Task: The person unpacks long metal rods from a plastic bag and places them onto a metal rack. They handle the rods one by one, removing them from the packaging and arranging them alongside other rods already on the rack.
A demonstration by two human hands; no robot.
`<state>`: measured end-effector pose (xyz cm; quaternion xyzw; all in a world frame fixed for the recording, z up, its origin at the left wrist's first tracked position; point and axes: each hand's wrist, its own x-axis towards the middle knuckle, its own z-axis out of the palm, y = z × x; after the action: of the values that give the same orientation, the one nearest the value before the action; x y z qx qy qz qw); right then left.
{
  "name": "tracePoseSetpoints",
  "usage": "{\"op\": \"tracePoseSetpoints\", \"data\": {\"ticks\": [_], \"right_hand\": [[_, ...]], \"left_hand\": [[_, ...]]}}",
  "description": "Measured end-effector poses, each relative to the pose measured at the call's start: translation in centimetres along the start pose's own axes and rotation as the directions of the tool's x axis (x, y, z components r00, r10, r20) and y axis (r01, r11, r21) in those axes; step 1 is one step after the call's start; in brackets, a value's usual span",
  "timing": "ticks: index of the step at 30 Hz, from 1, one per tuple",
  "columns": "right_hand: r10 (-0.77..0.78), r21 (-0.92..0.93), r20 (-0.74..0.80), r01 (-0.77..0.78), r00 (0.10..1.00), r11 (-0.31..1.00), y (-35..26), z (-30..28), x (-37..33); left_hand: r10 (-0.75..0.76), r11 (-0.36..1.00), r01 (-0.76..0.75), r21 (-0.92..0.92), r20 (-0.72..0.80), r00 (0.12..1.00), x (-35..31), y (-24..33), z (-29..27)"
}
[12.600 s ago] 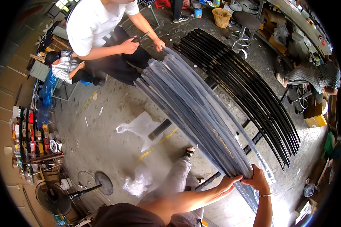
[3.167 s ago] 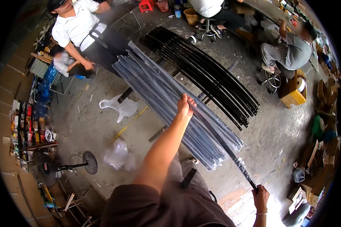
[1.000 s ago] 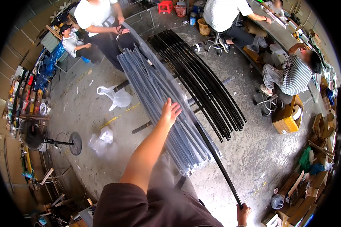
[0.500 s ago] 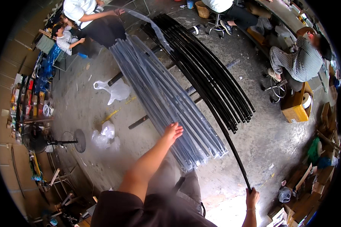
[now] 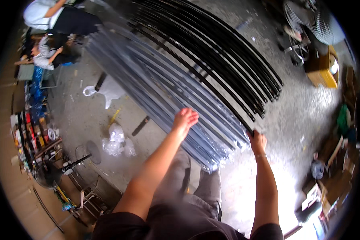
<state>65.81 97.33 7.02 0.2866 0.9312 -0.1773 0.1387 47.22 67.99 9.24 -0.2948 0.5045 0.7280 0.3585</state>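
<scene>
My right hand (image 5: 258, 143) is closed round the near end of a long black pole (image 5: 222, 105). That pole runs away to the far left, between the other poles and the wrapped ones. My left hand (image 5: 186, 121) hovers over the plastic-wrapped poles (image 5: 148, 86), its fingers loosely curled and a little apart, with nothing visible in them. The wrapped poles lie side by side in clear sleeves, their crumpled ends near my legs. To their right lies a row of bare black poles (image 5: 228, 60). Any contact between my left hand and the sleeves is unclear.
Dark support bars (image 5: 140, 126) show under the poles. White plastic bags (image 5: 116, 140) lie on the floor at left, near a standing fan (image 5: 50, 174). At far left a person in a white shirt (image 5: 42, 16) works; another sits at far right beside a cardboard box (image 5: 323, 70).
My right hand has moved forward and left with the black pole, whose end is now beside the wrapped ends. My left hand's fingers have curled more. The view has shifted.
</scene>
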Motion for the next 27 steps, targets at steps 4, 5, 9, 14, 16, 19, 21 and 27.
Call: {"op": "tracePoseSetpoints", "data": {"ticks": [4,5,9,14,16,19,21,27], "right_hand": [[0.039,0.063,-0.035,-0.037,0.999,0.997,1.5,-1.0,1.3],[0.015,0.107,-0.056,-0.009,0.998,0.994,1.2,-1.2,1.7],[0.014,0.352,-0.016,-0.007,1.000,0.936,3.0,0.2,2.9],[0.101,0.283,-0.263,-0.023,0.959,0.959,1.4,-0.3,1.3],[0.195,0.301,-0.240,-0.118,0.951,0.946,2.7,0.4,-0.7],[0.035,0.264,-0.184,0.015,0.982,0.964,2.9,1.8,-2.8],[0.066,0.323,-0.092,-0.033,0.994,0.946,2.2,1.6,-2.6],[-0.167,0.280,0.065,0.143,0.984,0.949,1.6,-2.4,-1.8]], "left_hand": [[-0.011,1.000,0.011,0.006,0.067,0.998,1.6,0.0,2.5],[-0.001,1.000,0.000,0.007,0.067,0.998,1.9,0.2,2.6],[0.015,0.999,-0.020,0.042,0.097,0.995,3.2,0.0,5.5],[-0.004,1.000,0.003,0.023,0.036,0.999,4.2,-1.2,6.9],[-0.002,0.999,0.002,0.043,0.000,1.000,4.2,-1.5,7.1],[-0.010,0.996,0.013,0.091,-0.029,1.000,4.4,-1.6,7.4],[-0.014,0.993,0.019,0.118,-0.037,0.999,4.7,-1.8,7.4],[-0.007,0.987,0.034,0.155,-0.170,0.985,5.3,-1.6,9.1]]}}
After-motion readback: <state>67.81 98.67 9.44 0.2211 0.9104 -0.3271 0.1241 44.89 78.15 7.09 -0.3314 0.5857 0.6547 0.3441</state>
